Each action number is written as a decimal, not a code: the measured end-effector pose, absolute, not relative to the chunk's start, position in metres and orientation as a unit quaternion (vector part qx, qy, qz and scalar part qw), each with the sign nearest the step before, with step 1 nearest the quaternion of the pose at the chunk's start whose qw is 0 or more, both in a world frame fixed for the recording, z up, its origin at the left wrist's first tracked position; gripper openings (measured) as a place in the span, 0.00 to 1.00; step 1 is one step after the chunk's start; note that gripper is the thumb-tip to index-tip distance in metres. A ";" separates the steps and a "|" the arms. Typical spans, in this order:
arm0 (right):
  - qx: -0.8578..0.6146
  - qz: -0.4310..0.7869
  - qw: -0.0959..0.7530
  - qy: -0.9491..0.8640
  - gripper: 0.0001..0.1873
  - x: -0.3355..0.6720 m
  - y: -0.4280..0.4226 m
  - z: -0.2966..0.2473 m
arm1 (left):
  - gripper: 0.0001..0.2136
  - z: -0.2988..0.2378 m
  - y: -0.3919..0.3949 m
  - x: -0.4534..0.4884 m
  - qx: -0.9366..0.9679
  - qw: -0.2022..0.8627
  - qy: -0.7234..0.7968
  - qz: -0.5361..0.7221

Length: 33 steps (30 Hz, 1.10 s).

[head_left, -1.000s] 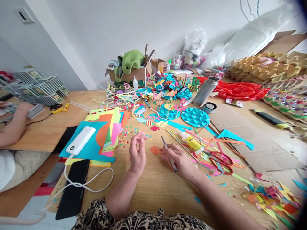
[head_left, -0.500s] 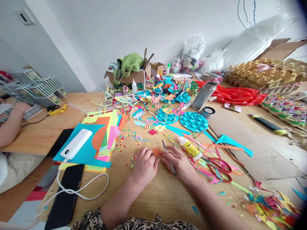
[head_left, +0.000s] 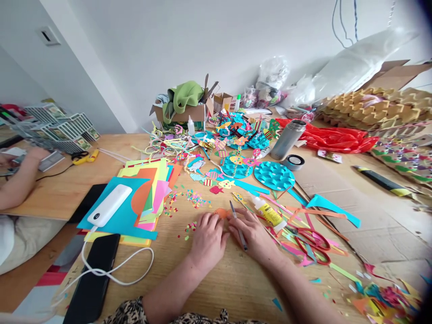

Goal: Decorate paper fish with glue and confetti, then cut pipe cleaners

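Orange fish (head_left: 222, 212), partly under left hand (head_left: 208, 237), pen (head_left: 237, 226) gripped

Matt orange paper fish (head_left: 222, 212) on smooth wooden table (head_left: 232, 279); brushed-metal flask (head_left: 287, 140).

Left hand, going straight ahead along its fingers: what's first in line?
Probably the orange paper cutout right at the left hand's fingertips; whether they already touch it is unclear. Past it lie small paper fish.

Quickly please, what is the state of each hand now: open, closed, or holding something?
Left hand: open, palm down, fingers resting on the small orange paper cutout.
Right hand: closed on a thin grey pen.
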State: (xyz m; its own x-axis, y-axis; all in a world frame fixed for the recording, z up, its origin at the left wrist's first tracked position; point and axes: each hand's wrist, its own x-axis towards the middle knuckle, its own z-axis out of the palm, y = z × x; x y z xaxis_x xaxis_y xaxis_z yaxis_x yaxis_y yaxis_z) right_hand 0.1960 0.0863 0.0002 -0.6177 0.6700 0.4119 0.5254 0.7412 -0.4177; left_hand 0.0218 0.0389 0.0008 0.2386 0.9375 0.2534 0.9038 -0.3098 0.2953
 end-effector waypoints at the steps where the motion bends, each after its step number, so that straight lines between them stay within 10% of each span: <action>1: -0.336 0.128 0.283 -0.889 0.06 0.196 0.086 0.000 | 0.15 0.000 0.039 0.022 0.785 0.046 0.586 0.195; 16: -0.323 0.123 0.312 -0.885 0.08 0.198 0.088 -0.003 | 0.11 -0.004 0.039 0.021 0.772 0.054 0.592 0.225; 26: -0.373 0.081 0.481 -0.789 0.13 0.204 0.084 -0.002 | 0.26 -0.002 0.042 0.019 0.751 0.040 0.563 0.342; 33: -0.358 0.074 0.538 -0.760 0.13 0.204 0.085 -0.006 | 0.10 -0.001 0.047 0.016 0.737 0.045 0.514 0.436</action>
State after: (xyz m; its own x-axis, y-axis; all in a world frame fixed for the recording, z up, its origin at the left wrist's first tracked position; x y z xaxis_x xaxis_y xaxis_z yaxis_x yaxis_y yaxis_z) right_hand 0.2036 0.0847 -0.0061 -0.1657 0.6232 0.7643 0.4634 0.7333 -0.4975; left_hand 0.0156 0.0474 -0.0013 0.0918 0.7972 0.5967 0.7192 -0.4675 0.5140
